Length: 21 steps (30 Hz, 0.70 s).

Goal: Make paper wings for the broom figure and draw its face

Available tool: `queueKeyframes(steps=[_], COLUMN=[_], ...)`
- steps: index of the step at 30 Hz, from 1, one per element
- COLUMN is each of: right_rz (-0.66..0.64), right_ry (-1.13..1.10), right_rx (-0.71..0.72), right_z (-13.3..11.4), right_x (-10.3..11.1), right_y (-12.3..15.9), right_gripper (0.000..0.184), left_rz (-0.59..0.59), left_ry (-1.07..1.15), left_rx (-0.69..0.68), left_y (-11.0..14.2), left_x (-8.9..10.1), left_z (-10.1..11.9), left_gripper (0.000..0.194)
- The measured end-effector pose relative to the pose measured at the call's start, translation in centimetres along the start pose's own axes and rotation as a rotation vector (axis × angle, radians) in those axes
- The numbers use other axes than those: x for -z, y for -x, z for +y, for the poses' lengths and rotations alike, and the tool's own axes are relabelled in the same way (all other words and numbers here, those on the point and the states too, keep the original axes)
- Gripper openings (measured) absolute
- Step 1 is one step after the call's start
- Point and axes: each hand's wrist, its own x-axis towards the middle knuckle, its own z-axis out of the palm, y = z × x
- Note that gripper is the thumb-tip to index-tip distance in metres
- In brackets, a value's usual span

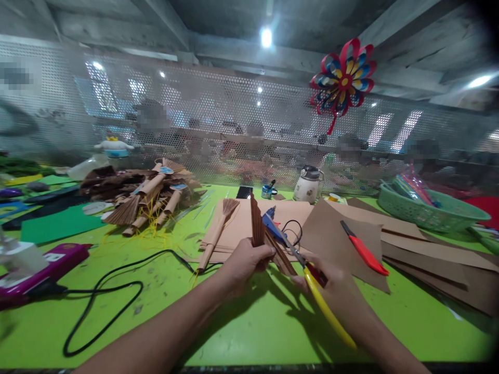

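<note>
My left hand (253,257) is closed around a folded piece of pleated brown paper (256,221), its folds standing upright above the fist. A second pleated part (281,254) slants down to the right of my fingers. In my right hand (327,278) is a pair of scissors (325,309) with a long yellow handle; their metal blades point up and left, close to the pleated paper. Whether the blades touch it I cannot tell. Just behind the blades lies a blue glue gun (272,224), partly hidden. A finished-looking paper fan with a rolled handle (214,234) rests left of my left hand.
Brown paper sheets (339,234) cover the right side, with a red-handled knife (366,249) on them. A pile of paper fans (156,195) with yellow strings sits at left. A black cable (117,283) loops near a purple power strip (66,259). A jug (306,187) and green basket (432,208) stand behind.
</note>
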Motion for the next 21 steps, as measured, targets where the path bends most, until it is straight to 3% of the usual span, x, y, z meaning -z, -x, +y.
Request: queueKeyframes(steps=[5, 9, 12, 15, 18, 20, 21], right_rz=[0.036, 0.122, 0.167, 0.205, 0.217, 0.120, -0.017], right_ry=[0.310, 0.457, 0.523, 0.527, 0.439, 0.251, 0.002], right_rx=[-0.163, -0.286, -0.315, -0.292, -0.186, -0.021, 0.129], right_z=[3.4, 8.2, 10.2, 9.6, 6.5, 3.9, 2.7], right_x=[2.2, 3.4, 4.0, 4.1, 3.8, 3.4, 3.3], right_y=[-1.7, -3.4, -3.9, -3.9, -2.8, -0.9, 0.5], right_gripper=[0.037, 0.042, 0.044, 0.043, 0.037, 0.028, 0.028], left_rz=[0.018, -0.066, -0.110, -0.085, -0.021, 0.025, 0.045], left_ry=[0.085, 0.122, 0.134, 0.143, 0.131, 0.121, 0.116], left_rx=[0.011, 0.035, 0.051, 0.049, 0.036, 0.028, 0.025], left_y=[-0.1, 0.2, 0.1, -0.2, -0.7, -1.0, -1.2], left_x=[0.6, 0.7, 0.7, 0.8, 1.0, 1.2, 1.3], left_z=[0.3, 0.9, 0.9, 0.5, 0.1, -0.1, -0.1], left_gripper=[0.008, 0.017, 0.020, 0.020, 0.012, 0.010, 0.010])
